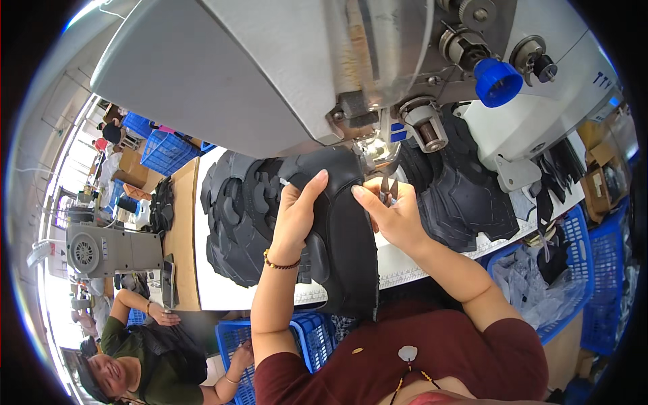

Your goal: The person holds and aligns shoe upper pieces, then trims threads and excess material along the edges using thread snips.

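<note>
My left hand (300, 209) grips a black, leather-like padded piece (352, 253), thumb on top and the fingers hidden beneath. The piece hangs over the table's near edge toward my lap. My right hand (395, 212) pinches its right edge, thumb pressed on the surface. A small pair of thread snips (387, 191) sticks out of the right hand, blades pointing away from me. Both hands are just in front of the lit needle area (378, 154) of a grey-white sewing machine (223, 74). The machine head hides part of the piece's far end.
Stacked black cut pieces lie left (233, 223) and right (466, 196) on the white table (314, 295), which has a ruler-marked edge. A blue basket (580, 256) with clear plastic bags stands at right. Another person (145, 358) sits at left near a second sewing machine (115, 251).
</note>
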A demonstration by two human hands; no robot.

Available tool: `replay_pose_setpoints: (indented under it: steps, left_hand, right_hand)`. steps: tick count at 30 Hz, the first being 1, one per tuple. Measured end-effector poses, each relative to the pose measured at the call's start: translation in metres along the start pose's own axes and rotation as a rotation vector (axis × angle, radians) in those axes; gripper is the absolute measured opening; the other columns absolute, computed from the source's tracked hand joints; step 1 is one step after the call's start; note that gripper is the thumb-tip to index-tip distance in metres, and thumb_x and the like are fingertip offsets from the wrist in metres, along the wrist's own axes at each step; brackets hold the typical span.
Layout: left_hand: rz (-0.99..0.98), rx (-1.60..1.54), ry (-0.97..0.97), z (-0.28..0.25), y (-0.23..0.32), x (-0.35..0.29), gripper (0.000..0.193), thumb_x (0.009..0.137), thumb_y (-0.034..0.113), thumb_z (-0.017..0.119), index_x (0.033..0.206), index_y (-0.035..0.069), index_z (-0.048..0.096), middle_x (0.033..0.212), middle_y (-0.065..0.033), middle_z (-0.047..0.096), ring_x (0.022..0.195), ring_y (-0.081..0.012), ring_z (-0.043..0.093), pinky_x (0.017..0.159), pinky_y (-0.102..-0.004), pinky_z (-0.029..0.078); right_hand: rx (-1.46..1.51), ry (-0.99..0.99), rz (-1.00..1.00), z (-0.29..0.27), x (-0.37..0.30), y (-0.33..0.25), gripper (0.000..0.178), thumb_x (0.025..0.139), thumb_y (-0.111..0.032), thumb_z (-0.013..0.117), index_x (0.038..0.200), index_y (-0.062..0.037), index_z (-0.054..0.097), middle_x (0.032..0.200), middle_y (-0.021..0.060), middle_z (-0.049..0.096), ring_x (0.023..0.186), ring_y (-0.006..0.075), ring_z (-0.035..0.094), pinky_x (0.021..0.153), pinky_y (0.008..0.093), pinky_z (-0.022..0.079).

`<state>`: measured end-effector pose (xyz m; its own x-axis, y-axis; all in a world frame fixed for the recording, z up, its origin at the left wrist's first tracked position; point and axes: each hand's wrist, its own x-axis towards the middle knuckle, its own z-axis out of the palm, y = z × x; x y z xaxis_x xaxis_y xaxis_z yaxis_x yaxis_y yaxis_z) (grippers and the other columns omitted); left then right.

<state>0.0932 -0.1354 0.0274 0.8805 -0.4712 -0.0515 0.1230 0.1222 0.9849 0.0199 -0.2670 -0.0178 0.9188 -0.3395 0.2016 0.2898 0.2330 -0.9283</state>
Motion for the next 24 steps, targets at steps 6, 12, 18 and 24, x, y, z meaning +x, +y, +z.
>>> replay_pose_setpoints:
  steps: [6, 12, 18, 24]
  left_hand:
    - [0.117, -0.006, -0.033, 0.012, -0.010, 0.026, 0.016, 0.084, 0.016, 0.055, 0.084, 0.000, 0.061, 0.077, -0.0020, 0.062, 0.064, -0.0049, 0.055, 0.056, -0.0190, 0.043]
    - [0.081, 0.007, -0.025, 0.005, -0.014, 0.032, 0.019, 0.084, 0.018, 0.056, 0.085, 0.000, 0.062, 0.078, -0.0026, 0.062, 0.067, -0.0058, 0.055, 0.057, -0.0196, 0.044]
    - [0.101, 0.332, 0.150, -0.008, -0.020, 0.028, 0.046, 0.082, 0.025, 0.060, 0.111, -0.006, 0.043, 0.096, -0.0114, 0.054, 0.079, -0.0128, 0.055, 0.061, -0.0240, 0.046]
    - [0.517, 0.776, 0.235, 0.021, -0.022, 0.004, 0.026, 0.070, 0.022, 0.071, 0.073, 0.002, 0.055, 0.067, -0.0054, 0.055, 0.055, -0.0109, 0.050, 0.049, -0.0221, 0.040]
  right_hand:
    - [0.034, 0.139, -0.039, -0.007, 0.011, 0.002, 0.017, 0.081, -0.014, 0.060, 0.067, -0.0043, 0.059, 0.049, -0.0064, 0.047, 0.040, -0.0008, 0.039, 0.036, 0.0168, 0.027]
    - [-0.044, 0.209, -0.122, -0.002, 0.015, 0.008, 0.027, 0.079, -0.015, 0.063, 0.056, -0.0059, 0.053, 0.048, -0.0082, 0.041, 0.043, -0.0004, 0.032, 0.040, 0.0192, 0.023]
    - [-0.322, 0.008, -0.128, -0.030, 0.004, -0.010, 0.026, 0.081, -0.028, 0.062, 0.069, -0.0064, 0.053, 0.056, -0.0056, 0.045, 0.050, -0.0005, 0.039, 0.045, 0.0171, 0.028]
    - [-0.803, -0.037, -0.414, -0.061, -0.002, -0.048, 0.033, 0.082, -0.033, 0.055, 0.087, -0.0014, 0.047, 0.073, 0.0096, 0.051, 0.059, 0.0224, 0.052, 0.052, 0.0304, 0.041]
